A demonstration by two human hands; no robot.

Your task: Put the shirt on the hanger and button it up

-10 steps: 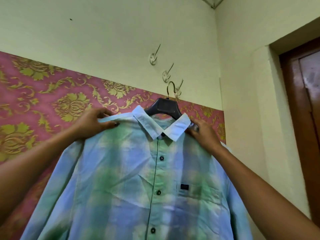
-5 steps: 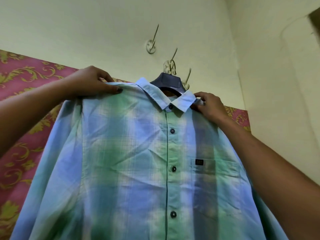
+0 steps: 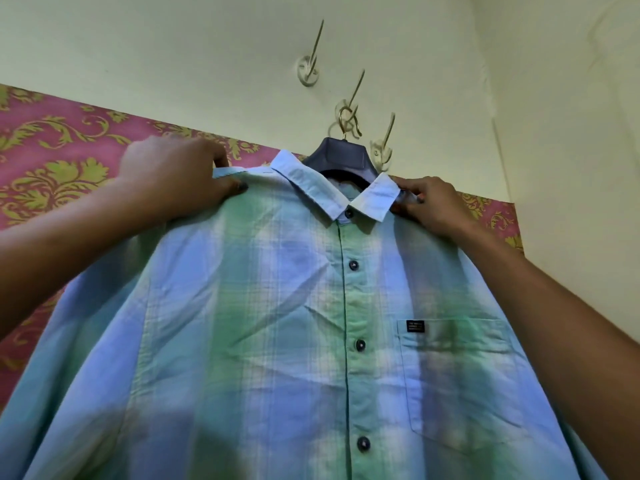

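The left hand [image 3: 173, 178] pinches the shoulder edge of the shirt [image 3: 277, 323], thumb on the front and fingers curled behind. The right hand [image 3: 429, 209] pinches the cloth just beside the far point of the collar [image 3: 311, 188]. The blue-green plaid shirt hangs on the dark hanger [image 3: 341, 155], whose gold hook sits at the middle of 3 wall hooks [image 3: 310, 69]. 4 dark buttons [image 3: 353, 265] down the front appear fastened. A chest pocket [image 3: 460, 375] lies beside the right forearm.
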